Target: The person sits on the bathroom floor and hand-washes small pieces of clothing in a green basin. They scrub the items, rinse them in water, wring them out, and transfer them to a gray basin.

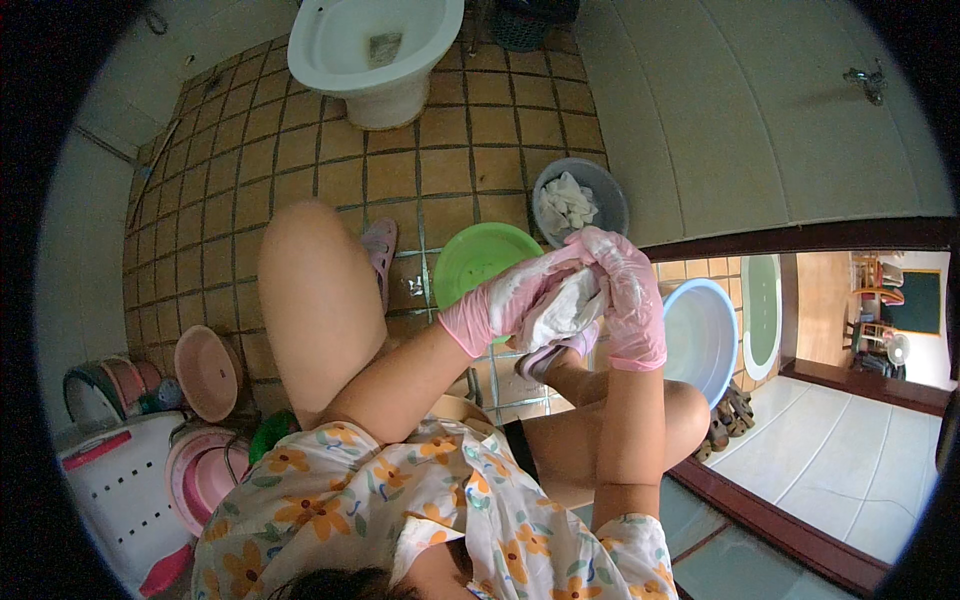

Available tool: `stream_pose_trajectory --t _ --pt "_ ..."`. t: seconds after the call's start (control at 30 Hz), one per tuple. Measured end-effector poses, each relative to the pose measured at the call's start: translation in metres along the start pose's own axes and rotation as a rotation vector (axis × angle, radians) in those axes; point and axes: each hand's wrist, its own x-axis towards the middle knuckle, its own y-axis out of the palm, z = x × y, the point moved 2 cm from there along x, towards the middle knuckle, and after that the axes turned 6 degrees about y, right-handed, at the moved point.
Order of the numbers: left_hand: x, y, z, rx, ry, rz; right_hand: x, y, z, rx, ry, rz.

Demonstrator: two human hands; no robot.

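Both hands wear pink gloves smeared with white suds. My left hand (pixel 517 292) and my right hand (pixel 626 292) meet at the fingers and grip a bunched white cloth (pixel 562 311) between them, held up in front of my knees. Beneath and beyond the gloves, a green plastic basin (pixel 480 259) stands on the tiled floor, partly hidden by my left glove. Just past my fingertips, a grey basin (pixel 613 195) holds another crumpled white cloth (pixel 568 201). To the right of my right hand is a light blue basin (pixel 701 330) with what looks like water in it.
A toilet (pixel 382 90) stands ahead, with a dark basket (pixel 521 26) beside it. Several basins, including a pink one (pixel 202 480), are at the lower left near a white plastic board (pixel 127 495). A dark red doorframe (pixel 780 532) and a wall tap (pixel 868 81) are on the right.
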Motion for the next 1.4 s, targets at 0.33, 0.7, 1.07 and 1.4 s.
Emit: stream_pose_trajectory --t 0.33,0.7,1.07,1.4 --pt "-0.010 0.000 -0.011 0.082 -0.090 0.023 -0.002 -0.017 0.018 0.044 -0.083 -0.159" --pt "-0.001 -0.009 -0.007 0.095 0.090 -0.084 -0.019 0.015 0.020 -0.155 0.091 -0.073" --pt "-0.008 0.021 -0.021 0.838 0.679 -0.530 -0.030 0.023 -0.007 -0.172 0.079 -0.071" --pt "-0.008 0.004 -0.020 1.297 1.009 -0.674 -0.041 0.030 -0.010 -0.348 -0.208 -0.196"
